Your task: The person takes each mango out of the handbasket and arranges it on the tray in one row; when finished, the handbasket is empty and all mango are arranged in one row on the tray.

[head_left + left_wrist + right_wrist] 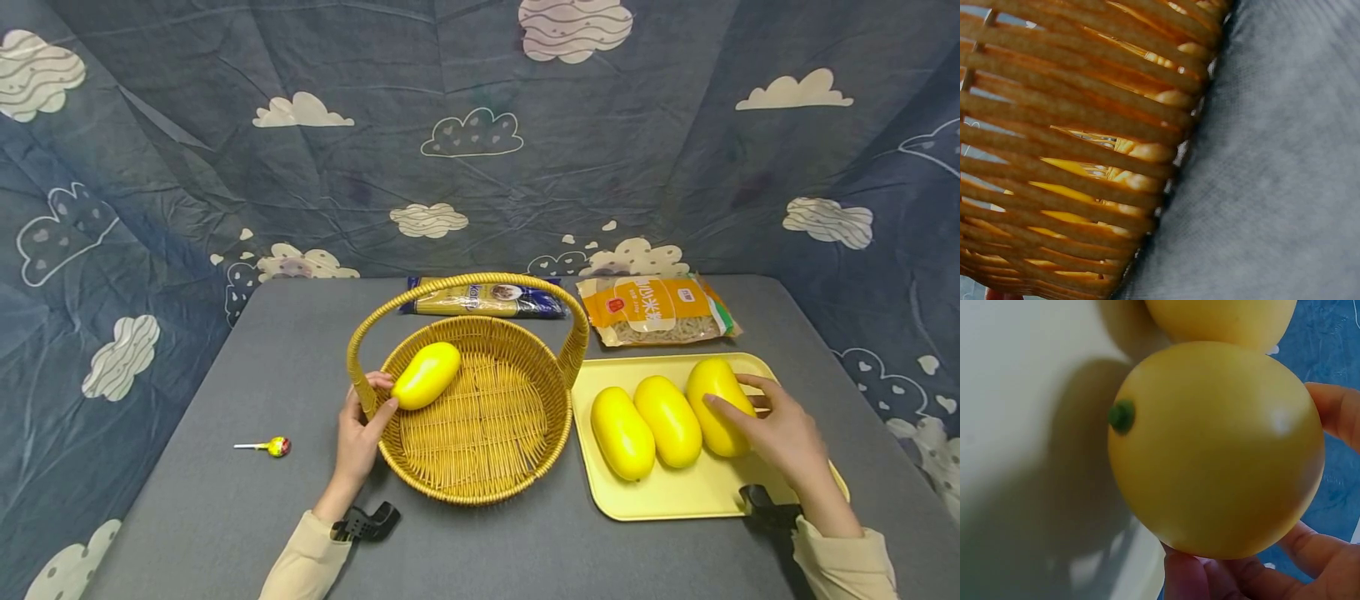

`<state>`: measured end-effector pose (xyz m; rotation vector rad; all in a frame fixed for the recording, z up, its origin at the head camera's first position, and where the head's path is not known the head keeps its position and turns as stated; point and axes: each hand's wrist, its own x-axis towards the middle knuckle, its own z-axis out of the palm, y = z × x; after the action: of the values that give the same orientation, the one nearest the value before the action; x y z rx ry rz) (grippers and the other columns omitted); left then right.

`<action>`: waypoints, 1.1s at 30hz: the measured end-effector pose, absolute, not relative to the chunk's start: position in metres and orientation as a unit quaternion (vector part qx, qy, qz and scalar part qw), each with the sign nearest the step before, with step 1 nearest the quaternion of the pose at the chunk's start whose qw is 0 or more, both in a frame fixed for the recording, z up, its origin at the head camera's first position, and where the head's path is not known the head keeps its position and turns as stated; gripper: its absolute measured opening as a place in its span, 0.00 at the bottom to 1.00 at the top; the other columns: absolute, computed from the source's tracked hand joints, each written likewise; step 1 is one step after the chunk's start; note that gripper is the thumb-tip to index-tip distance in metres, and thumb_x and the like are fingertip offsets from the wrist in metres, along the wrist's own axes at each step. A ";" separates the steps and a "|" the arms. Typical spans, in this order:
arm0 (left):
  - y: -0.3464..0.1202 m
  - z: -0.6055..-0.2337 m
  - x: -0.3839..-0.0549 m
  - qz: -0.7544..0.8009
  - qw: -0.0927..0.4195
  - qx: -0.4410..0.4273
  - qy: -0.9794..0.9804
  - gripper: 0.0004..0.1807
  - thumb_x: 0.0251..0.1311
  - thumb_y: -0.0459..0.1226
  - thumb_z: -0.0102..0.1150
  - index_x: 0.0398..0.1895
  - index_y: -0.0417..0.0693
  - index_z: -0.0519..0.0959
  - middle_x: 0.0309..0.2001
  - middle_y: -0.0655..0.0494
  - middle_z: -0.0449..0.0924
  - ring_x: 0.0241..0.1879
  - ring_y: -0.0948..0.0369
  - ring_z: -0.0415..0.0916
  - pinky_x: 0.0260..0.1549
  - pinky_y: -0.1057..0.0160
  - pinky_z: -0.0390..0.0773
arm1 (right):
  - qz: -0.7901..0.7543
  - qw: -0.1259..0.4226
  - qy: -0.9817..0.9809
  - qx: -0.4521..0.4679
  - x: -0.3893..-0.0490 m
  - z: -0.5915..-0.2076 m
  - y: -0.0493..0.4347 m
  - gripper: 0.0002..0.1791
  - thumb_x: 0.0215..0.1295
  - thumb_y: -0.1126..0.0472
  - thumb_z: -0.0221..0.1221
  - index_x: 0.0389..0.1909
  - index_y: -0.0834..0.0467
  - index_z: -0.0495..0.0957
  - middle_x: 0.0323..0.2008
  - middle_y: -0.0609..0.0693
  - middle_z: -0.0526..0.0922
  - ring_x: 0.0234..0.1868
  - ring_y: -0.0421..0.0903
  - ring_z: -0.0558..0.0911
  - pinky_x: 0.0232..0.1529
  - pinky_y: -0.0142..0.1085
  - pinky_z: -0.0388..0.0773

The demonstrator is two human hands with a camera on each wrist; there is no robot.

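A round wicker basket [480,493] with a tall arched handle stands mid-table. One yellow mango [426,377] lies inside it, against the left wall. My left hand [357,435] grips the basket's left rim beside the handle's foot, thumb over the edge. In the left wrist view the woven wall [1072,119] fills much of the picture, with yellow showing through its gaps. On the yellow tray [697,504] at right are three more mangoes. My right hand [787,433] holds the rightmost mango [1216,450], thumb and fingers on opposite sides; its green stem nub shows in the right wrist view.
A lollipop [277,447] lies on the grey table [202,517] at left. Behind the basket is a blue-and-yellow packet [480,300], partly crossed by the handle. An orange packet [652,310] lies behind the tray. A cloud-patterned cloth [360,183] hangs at the back.
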<state>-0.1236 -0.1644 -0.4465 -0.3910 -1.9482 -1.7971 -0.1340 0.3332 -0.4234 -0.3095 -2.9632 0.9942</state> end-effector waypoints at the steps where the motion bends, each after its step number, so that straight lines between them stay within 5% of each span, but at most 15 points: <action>1: -0.164 -0.447 -0.124 -0.653 0.229 -0.143 -0.707 0.10 0.56 0.17 0.52 0.42 0.22 0.71 0.48 0.27 0.68 0.53 0.59 0.67 0.55 0.65 0.63 | 0.314 -0.004 -0.944 -0.099 -0.134 -0.424 0.333 0.46 0.61 0.36 0.56 0.66 0.67 0.60 0.56 0.76 0.67 0.52 0.71 0.68 0.42 0.62 0.66; 33: -0.165 -0.447 -0.124 -0.654 0.228 -0.143 -0.707 0.10 0.56 0.17 0.52 0.42 0.22 0.71 0.48 0.27 0.68 0.53 0.54 0.68 0.55 0.65 0.64 | 0.300 -0.086 -0.944 -0.105 -0.134 -0.428 0.335 0.47 0.68 0.34 0.42 0.66 0.73 0.53 0.58 0.80 0.59 0.55 0.74 0.63 0.47 0.64 0.64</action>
<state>-0.1239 -0.1649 -0.4470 -0.3925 -1.9455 -1.8021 -0.1343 0.3351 -0.4281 -0.3492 -3.1410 0.9965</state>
